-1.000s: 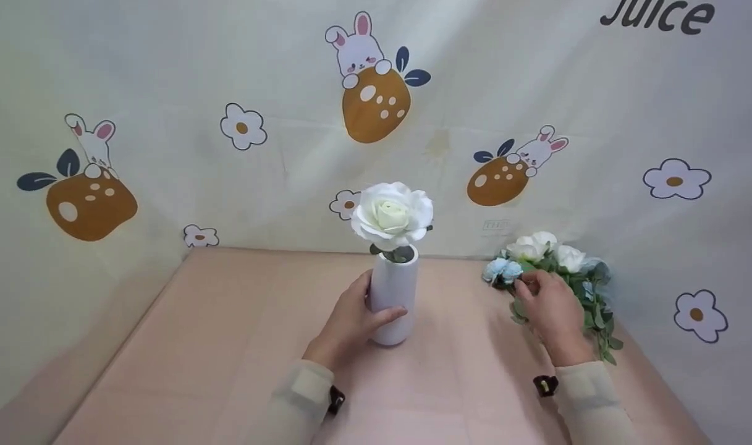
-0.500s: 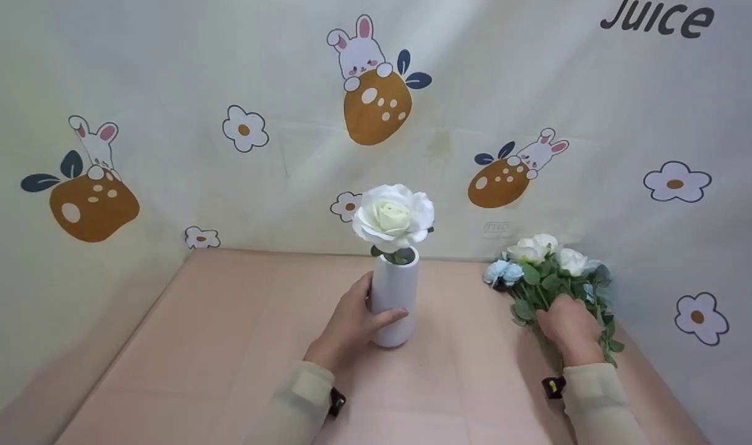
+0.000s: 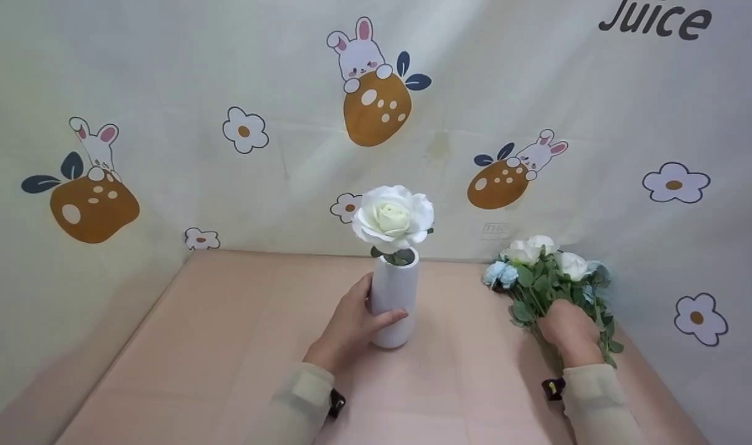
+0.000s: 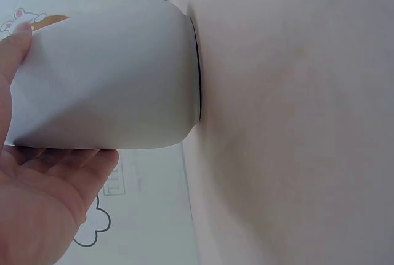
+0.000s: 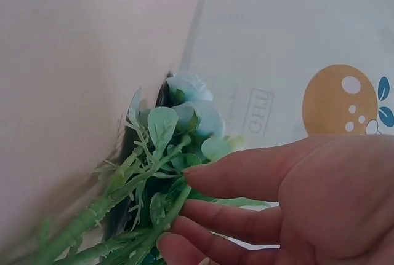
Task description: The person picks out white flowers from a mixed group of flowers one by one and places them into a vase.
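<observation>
My left hand [image 3: 351,318] grips a white cylindrical vase [image 3: 394,303], thumb across its front and fingers behind. Upright on the table, the vase [image 4: 117,80] holds one white artificial rose [image 3: 393,216] standing in its mouth. At the right, my right hand [image 3: 570,330] reaches into a lying bunch of artificial flowers [image 3: 549,272] with white and pale blue heads. In the right wrist view, the thumb and fingers of that hand [image 5: 246,197] pinch a green stem [image 5: 175,208] below the blue blooms [image 5: 203,114]. In the head view its fingertips are hidden.
A pink cloth covers the table [image 3: 240,346]. Behind it hangs a pale curtain [image 3: 277,74] printed with rabbits, fruit and flowers. The bunch lies near the table's right back corner, close to the curtain.
My right hand has moved from the blue flowers down and right to the stems. Some white and blue heads have just shifted slightly left. The left hand and vase stay in place.
</observation>
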`<state>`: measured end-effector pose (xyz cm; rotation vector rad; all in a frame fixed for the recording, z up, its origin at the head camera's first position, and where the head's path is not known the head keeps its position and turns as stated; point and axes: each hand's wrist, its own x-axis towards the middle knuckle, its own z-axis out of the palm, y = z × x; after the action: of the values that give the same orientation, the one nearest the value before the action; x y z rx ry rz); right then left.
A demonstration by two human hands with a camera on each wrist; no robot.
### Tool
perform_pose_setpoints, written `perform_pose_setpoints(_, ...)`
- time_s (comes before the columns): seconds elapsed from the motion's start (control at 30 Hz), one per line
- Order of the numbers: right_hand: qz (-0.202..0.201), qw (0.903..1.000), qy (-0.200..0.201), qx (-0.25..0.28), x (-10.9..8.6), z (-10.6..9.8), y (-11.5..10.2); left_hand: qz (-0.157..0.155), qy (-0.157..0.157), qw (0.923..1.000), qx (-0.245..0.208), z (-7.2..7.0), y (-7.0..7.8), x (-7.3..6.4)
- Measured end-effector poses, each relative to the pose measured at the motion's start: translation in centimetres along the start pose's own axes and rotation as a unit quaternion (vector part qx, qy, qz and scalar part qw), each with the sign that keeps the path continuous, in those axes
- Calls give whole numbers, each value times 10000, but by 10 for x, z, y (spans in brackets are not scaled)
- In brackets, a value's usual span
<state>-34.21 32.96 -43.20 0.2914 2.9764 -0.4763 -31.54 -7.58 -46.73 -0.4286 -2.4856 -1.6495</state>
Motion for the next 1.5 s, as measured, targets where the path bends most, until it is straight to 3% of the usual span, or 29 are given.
perform_pose_setpoints(0.4, 43, 10000, -78, 44, 0, 0, -1, -70, 3, 10000, 46, 1, -1, 1)
perform_pose_setpoints(0.8, -149, 9996, 184, 167, -6, -4, -7, -137, -14, 9999, -9, 1, -1, 0)
perform_pose_setpoints(1.1, -488, 9951, 770, 388, -12, -6, -13, -86, -10, 10000, -45, 0, -1, 0)
perform_pose_setpoints(1.5, -701, 9894, 1099, 634, -21, -9, -22, -103, -55, 9998, -133, 0, -2, 0)
